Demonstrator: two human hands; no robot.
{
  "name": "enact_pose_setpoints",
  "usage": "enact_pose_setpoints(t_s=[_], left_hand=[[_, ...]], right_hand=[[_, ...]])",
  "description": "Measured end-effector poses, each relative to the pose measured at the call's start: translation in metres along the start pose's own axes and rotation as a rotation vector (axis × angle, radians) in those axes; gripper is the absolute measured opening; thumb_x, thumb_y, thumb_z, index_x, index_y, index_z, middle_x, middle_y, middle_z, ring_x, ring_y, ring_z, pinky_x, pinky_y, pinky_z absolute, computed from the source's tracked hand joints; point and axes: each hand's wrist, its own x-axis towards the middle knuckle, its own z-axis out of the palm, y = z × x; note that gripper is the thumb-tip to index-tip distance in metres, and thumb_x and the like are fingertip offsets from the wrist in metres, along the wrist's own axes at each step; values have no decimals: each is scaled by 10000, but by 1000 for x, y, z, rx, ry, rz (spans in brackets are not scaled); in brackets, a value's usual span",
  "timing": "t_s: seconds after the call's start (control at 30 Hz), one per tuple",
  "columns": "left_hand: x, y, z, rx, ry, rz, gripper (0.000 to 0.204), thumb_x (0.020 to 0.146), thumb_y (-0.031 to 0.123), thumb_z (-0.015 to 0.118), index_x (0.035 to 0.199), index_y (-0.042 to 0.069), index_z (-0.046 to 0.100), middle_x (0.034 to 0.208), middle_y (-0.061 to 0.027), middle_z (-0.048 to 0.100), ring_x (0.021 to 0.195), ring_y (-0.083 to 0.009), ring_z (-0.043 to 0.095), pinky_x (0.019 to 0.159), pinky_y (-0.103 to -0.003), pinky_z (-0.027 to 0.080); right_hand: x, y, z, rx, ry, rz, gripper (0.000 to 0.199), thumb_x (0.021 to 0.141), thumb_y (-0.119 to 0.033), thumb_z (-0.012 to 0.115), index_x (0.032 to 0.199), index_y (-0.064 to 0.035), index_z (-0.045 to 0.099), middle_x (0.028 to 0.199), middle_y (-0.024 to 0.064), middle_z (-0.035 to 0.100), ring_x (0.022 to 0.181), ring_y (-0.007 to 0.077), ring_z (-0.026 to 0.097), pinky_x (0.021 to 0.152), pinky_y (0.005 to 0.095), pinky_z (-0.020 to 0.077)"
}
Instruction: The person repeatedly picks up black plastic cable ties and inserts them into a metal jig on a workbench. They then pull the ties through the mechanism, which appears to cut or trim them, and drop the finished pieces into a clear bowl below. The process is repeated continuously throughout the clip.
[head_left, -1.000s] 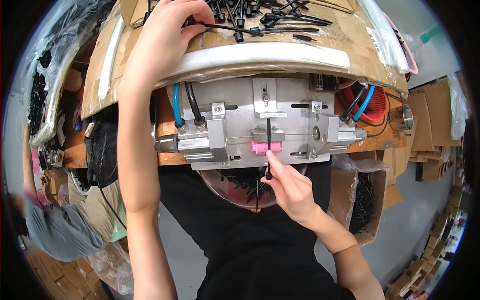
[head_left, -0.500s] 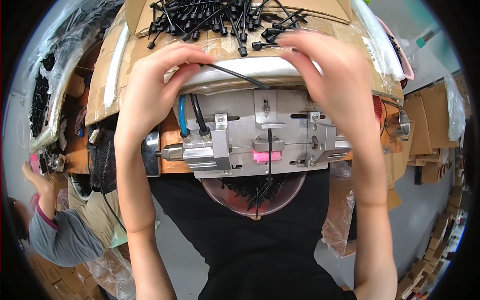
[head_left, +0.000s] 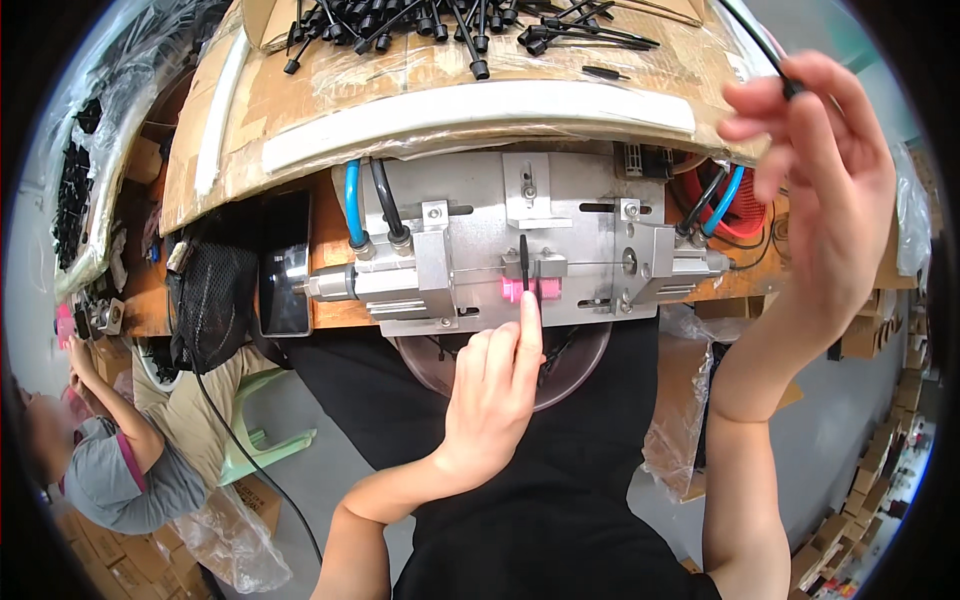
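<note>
My left hand (head_left: 490, 400) is in front of the metal fixture (head_left: 590, 230), index finger stretched forward and the other fingers curled. Its fingertip meets the near end of a thin black rod (head_left: 524, 260), which points away from me over the pink block (head_left: 550, 289); my thumb is mostly hidden. Raised at the far right, my right hand (head_left: 835, 180) has its fingers bent around a black rod with a thicker end (head_left: 791, 88), the shaft slanting up and left. That hand is slightly blurred.
Black rods with thick heads (head_left: 400, 22) lie heaped on the cardboard (head_left: 330, 90) behind the fixture. Below it, a bowl (head_left: 595, 375) rests at my lap. A red basket (head_left: 735, 205) stands back right. Another person (head_left: 120, 460) sits at the left.
My left hand has come down from the cardboard edge to the fixture with its rod. My right hand has swung right, away from the pile. A different rod stood on the block before.
</note>
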Motion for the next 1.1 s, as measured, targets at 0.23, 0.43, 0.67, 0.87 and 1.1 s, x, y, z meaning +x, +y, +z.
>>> enact_pose_setpoints(t_s=[0.23,0.43,0.67,0.87,1.1], left_hand=[[8,4,10,73,-54,34,665,741,-17,607,1382,-90,448,954,-83,492,859,-208,523,768,-303,458],[8,-1,7,60,-109,26,669,764,12,626,1396,-87,431,959,-91,503,888,-217,534,799,-319,466],[129,-37,-53,-28,253,-8,467,836,30,680,1293,78,598,1017,-135,553,914,-288,539,837,-382,446],[188,-94,-67,-219,-17,76,200,912,168,649,1077,58,675,899,-90,610,830,-225,567,783,-323,468],[136,-68,-76,-253,200,31,192,790,4,682,978,36,669,897,-60,640,811,-193,566,767,-297,472]], right_hand=[[-40,-13,15,77,100,-55,335,1022,-187,525,1255,54,518,1080,223,661,894,217,683,580,208,494],[-86,-4,70,120,225,-82,245,802,114,692,1014,53,587,947,197,683,843,234,672,693,322,574],[-163,37,136,-301,-14,-41,677,692,106,768,1326,79,530,758,115,580,624,217,547,586,334,479],[-155,43,152,-317,-96,-26,673,700,53,786,1328,51,545,747,95,574,636,211,555,594,324,479],[-117,21,115,-403,-269,-109,603,776,-68,768,1329,20,546,721,60,564,631,212,571,574,340,476]])
